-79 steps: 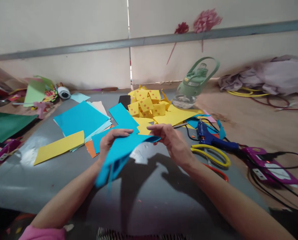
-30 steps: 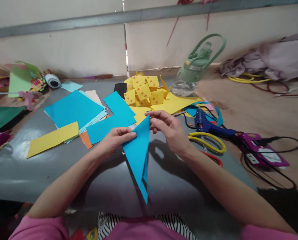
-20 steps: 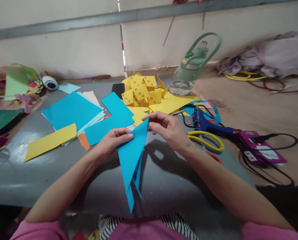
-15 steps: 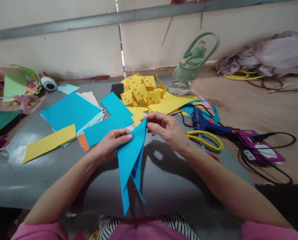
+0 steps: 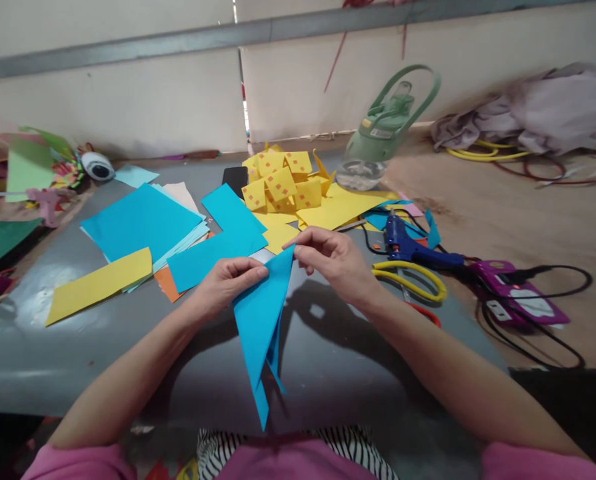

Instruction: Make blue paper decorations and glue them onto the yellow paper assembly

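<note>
- Since it covers most of the lower frame, the grey mat (image 5: pixel 78 360) serves as the work surface. It is smooth and glossy, and it catches light at the left and the arms' shadows at centre.
- At the upper right, a pale, limp heap of cloth (image 5: pixel 543 110) lies crumpled, well apart from the paper.
- Left of centre, a stack of blue sheets (image 5: pixel 141 223) lies flat and fanned. The sheets are matte with crisp edges, and a yellow strip (image 5: pixel 98 285) rests against the stack's near side.
- At the centre, the folded blue paper (image 5: pixel 261 313) is held up off the mat. It is a long, sharp triangle pointing down toward the lap, with thin layers showing along its right edge.
- The left hand (image 5: pixel 225 283) is closed on the triangle's upper left corner, thumb against fingertips, probably to steady it.
- The right hand (image 5: pixel 333 260) is pinched tight on the upper right tip, likely pressing the layers flush.
- Behind the hands, a pile of yellow squares (image 5: pixel 281 183) with orange dots is heaped loosely.
- A green bottle (image 5: pixel 378 143) with a loop handle stands at the upper centre right.
- Just right of the right hand lie a blue glue gun (image 5: pixel 403 243) and yellow-handled scissors (image 5: pixel 413 283).
</note>
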Demonstrator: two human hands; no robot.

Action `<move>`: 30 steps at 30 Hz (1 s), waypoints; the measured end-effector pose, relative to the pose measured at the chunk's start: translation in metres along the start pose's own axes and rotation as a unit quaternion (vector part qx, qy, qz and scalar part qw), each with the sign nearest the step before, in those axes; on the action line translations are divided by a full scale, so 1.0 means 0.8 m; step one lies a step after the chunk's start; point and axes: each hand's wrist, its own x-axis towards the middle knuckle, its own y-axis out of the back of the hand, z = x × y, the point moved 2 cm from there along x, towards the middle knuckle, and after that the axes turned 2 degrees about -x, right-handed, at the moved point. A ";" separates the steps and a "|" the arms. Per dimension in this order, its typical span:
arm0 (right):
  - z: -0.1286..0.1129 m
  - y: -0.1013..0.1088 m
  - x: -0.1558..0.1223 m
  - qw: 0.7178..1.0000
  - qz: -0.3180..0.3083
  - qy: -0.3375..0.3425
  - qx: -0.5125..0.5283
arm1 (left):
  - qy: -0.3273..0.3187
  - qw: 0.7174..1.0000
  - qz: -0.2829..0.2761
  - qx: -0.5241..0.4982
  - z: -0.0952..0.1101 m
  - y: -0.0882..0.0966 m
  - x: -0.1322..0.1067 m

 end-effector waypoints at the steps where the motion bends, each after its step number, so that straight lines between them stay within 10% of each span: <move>1: 0.000 0.000 0.000 1.000 -0.001 0.000 0.006 | -0.004 1.000 0.001 0.007 0.001 0.000 0.000; 30: 0.012 -0.024 -0.011 0.998 -0.031 -0.034 0.047 | -0.182 0.958 0.051 0.215 -0.004 -0.003 -0.005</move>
